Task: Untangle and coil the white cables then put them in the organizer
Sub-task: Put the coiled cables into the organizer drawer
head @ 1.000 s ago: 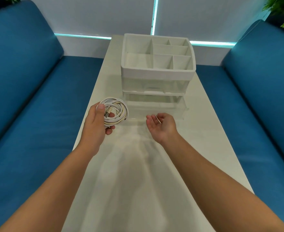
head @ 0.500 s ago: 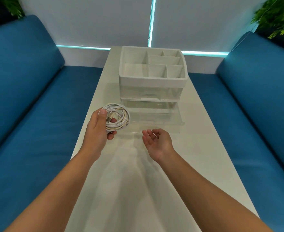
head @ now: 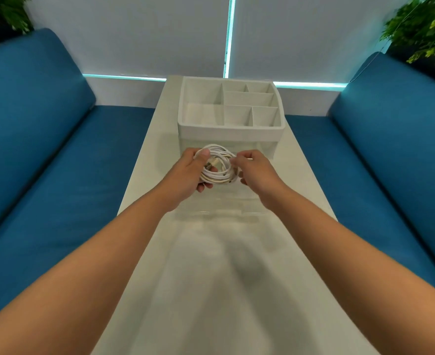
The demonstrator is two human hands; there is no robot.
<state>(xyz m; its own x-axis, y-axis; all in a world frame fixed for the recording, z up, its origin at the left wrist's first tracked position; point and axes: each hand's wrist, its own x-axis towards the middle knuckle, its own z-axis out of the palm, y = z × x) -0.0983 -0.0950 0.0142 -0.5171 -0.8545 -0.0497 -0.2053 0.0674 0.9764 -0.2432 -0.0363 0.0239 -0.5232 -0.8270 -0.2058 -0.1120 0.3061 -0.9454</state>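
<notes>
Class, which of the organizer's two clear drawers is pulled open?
The lower drawer: it juts toward the person beneath the coiled cables, while the upper stays flush.

My right hand (head: pixel 256 172) hides my fingertips behind the coiled white cable (head: pixel 217 166); clear pulled-out drawer (head: pixel 217 203) blurred.

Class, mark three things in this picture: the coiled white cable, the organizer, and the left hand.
coiled white cable (head: pixel 217 175): head view, on the lower loops of the bundle.
organizer (head: pixel 230 129): head view, on the front rim of the white top tray.
left hand (head: pixel 188 172): head view, on the back of the hand.
</notes>
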